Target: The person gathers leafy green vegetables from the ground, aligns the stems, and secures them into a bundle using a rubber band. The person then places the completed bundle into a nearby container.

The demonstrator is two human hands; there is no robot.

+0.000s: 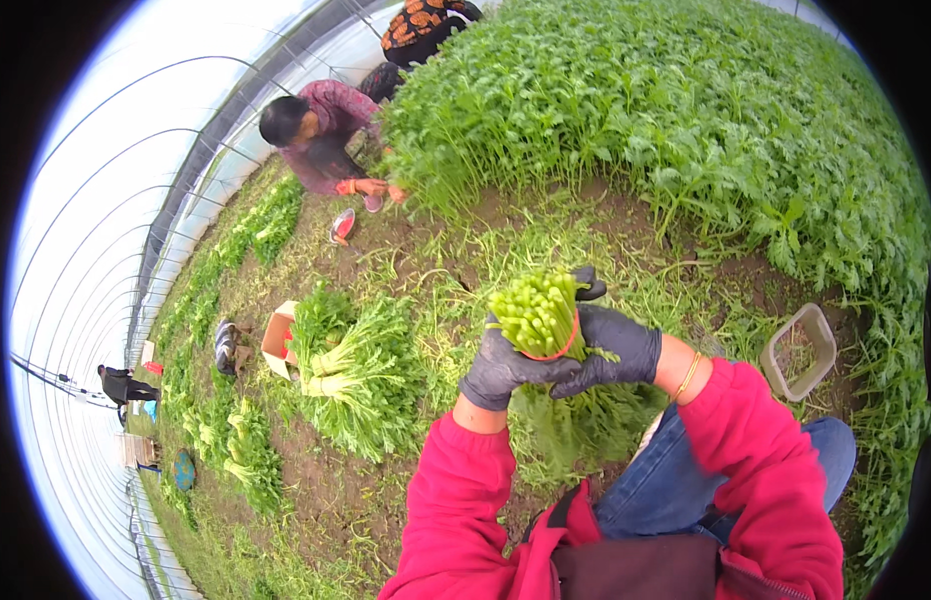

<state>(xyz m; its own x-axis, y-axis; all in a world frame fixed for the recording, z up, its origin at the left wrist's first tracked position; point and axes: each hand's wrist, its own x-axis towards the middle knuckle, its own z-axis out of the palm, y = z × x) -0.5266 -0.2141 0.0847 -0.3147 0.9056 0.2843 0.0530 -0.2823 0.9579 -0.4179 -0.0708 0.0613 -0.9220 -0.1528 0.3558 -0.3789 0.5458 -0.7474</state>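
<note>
A bunch of leafy greens (537,311) is held between both my hands, its cut stem ends facing up towards me and its leaves hanging below. A red band (564,345) runs round the stems. My left hand (510,367), in a black glove, grips the bunch from the left side. Closed round its right side is my right hand (619,349), also black-gloved, with some fingers behind the stems. To the left, tied bunches of the same greens (360,375) lie piled on the soil, beside an open cardboard box (276,339) with something red inside.
Dense uncut greens (660,112) stand ahead and to the right. A co-worker (323,135) crouches at their edge, near a red-and-white container (343,225). A clear plastic tub (773,360) lies right of my knee. Further bunches (248,457) lie in rows at left; other people are farther off.
</note>
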